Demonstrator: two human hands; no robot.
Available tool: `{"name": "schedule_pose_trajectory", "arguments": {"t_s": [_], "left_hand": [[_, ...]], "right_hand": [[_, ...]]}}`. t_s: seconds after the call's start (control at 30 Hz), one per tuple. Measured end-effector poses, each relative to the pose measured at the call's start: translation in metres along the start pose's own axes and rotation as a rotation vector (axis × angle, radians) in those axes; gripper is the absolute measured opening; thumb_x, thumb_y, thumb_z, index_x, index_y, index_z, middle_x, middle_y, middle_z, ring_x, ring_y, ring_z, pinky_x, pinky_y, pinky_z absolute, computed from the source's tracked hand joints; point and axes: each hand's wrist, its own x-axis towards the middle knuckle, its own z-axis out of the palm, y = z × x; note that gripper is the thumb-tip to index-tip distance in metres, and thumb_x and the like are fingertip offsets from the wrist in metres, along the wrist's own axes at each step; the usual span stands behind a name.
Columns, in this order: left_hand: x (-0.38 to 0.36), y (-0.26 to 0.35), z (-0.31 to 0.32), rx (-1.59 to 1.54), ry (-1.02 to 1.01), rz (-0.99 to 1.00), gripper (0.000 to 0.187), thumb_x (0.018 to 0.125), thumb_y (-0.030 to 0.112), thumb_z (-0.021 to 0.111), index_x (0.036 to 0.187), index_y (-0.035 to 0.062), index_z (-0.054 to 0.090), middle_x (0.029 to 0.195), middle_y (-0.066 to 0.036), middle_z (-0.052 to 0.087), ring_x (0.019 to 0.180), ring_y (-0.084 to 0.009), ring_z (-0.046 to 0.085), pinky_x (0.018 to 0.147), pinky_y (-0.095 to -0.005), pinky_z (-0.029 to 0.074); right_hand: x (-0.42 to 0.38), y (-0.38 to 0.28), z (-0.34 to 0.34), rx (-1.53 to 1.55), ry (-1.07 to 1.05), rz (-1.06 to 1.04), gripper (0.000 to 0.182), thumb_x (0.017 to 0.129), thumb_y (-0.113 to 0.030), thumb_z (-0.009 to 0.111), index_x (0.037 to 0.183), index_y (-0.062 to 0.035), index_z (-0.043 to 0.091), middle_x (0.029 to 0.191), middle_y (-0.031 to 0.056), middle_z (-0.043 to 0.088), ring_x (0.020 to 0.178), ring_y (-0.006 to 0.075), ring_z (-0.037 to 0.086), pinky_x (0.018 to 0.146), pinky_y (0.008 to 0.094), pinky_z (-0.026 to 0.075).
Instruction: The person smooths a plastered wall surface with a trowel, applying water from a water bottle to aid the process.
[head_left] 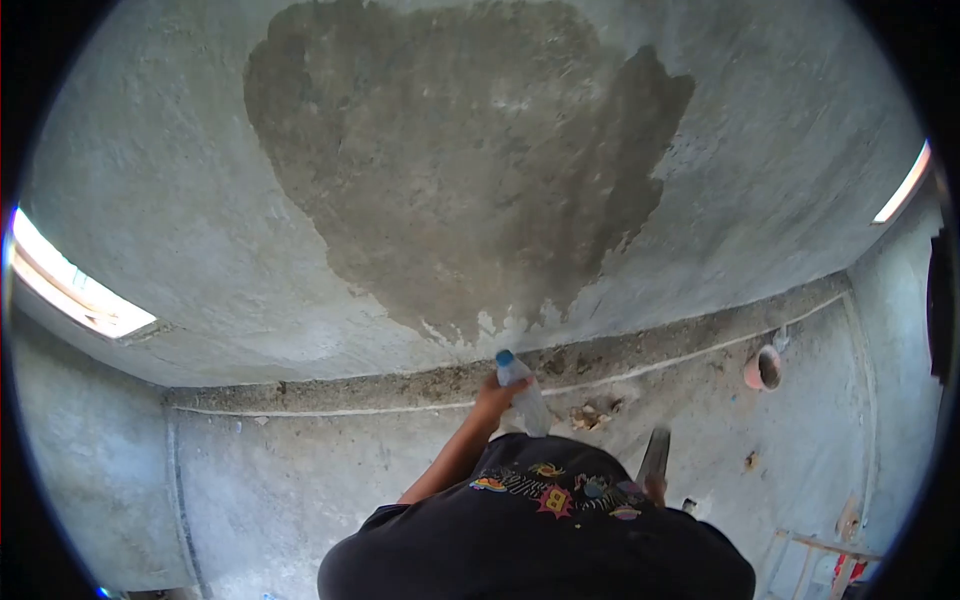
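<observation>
My left hand (492,396) is raised in front of my chest and grips a clear plastic bottle (522,392) with a blue cap, which points up toward the wall. My right hand (655,489) is low beside my black printed shirt (545,520) and holds a dark flat tool (655,452), apparently a trowel, with the blade pointing up. Only part of the right hand shows. Above both hands, a large dark damp patch (470,170) covers the middle of the grey plastered wall (170,200).
A rough ledge (400,385) with a thin white line runs across below the wall. On the concrete surface beyond lie a pinkish round container (765,368) and some debris (592,415). Bright openings are at the left (80,290) and right (903,187). A wooden frame (822,562) stands lower right.
</observation>
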Motion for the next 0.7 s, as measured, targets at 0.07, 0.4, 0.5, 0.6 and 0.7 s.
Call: {"name": "schedule_pose_trajectory", "arguments": {"t_s": [0.07, 0.4, 0.5, 0.6, 0.7], "left_hand": [[0.009, 0.004, -0.039, -0.015, 0.152, 0.066, 0.034, 0.077, 0.02, 0.08, 0.103, 0.0013, 0.067, 0.095, -0.008, 0.07, 0.088, -0.018, 0.065, 0.079, -0.0312, 0.05], [-0.028, 0.081, -0.193, -0.081, 0.449, 0.28, 0.034, 0.078, 0.021, 0.079, 0.104, 0.0041, 0.065, 0.091, -0.003, 0.068, 0.078, -0.0136, 0.063, 0.069, -0.0278, 0.048], [-0.033, 0.082, -0.229, -0.073, 0.517, 0.237, 0.036, 0.079, 0.021, 0.079, 0.107, 0.0043, 0.064, 0.095, -0.004, 0.067, 0.081, -0.0146, 0.064, 0.069, -0.0278, 0.048], [-0.041, 0.08, -0.244, -0.1, 0.546, 0.257, 0.035, 0.079, 0.02, 0.079, 0.107, 0.0048, 0.063, 0.097, -0.004, 0.066, 0.082, -0.0138, 0.063, 0.069, -0.0272, 0.048], [-0.05, 0.083, -0.237, -0.136, 0.633, 0.235, 0.035, 0.078, 0.021, 0.079, 0.105, 0.0055, 0.063, 0.094, -0.003, 0.066, 0.08, -0.0127, 0.062, 0.066, -0.0261, 0.047]], "right_hand": [[0.058, -0.039, -0.023, 0.258, 0.248, 0.148, 0.042, 0.09, -0.042, 0.054, 0.099, -0.004, 0.07, 0.096, 0.0155, 0.07, 0.09, 0.0333, 0.067, 0.077, 0.0459, 0.052], [0.165, -0.323, -0.572, 1.903, 0.813, -0.368, 0.042, 0.098, -0.043, 0.05, 0.077, -0.0071, 0.056, 0.067, 0.0014, 0.049, 0.058, 0.0125, 0.048, 0.052, 0.0297, 0.038], [0.154, -0.379, -0.648, 1.97, 1.011, -0.288, 0.041, 0.098, -0.04, 0.052, 0.081, -0.0025, 0.059, 0.07, 0.0051, 0.057, 0.059, 0.0172, 0.051, 0.053, 0.0331, 0.041], [0.117, -0.448, -0.654, 1.14, 1.537, -0.34, 0.04, 0.094, -0.038, 0.06, 0.088, 0.0016, 0.065, 0.067, 0.0112, 0.062, 0.053, 0.0232, 0.052, 0.055, 0.039, 0.046], [0.059, -0.499, -0.661, 0.7, 1.584, -0.69, 0.038, 0.093, -0.035, 0.062, 0.086, 0.0016, 0.065, 0.06, 0.0107, 0.06, 0.049, 0.0225, 0.051, 0.051, 0.0389, 0.044]]}}
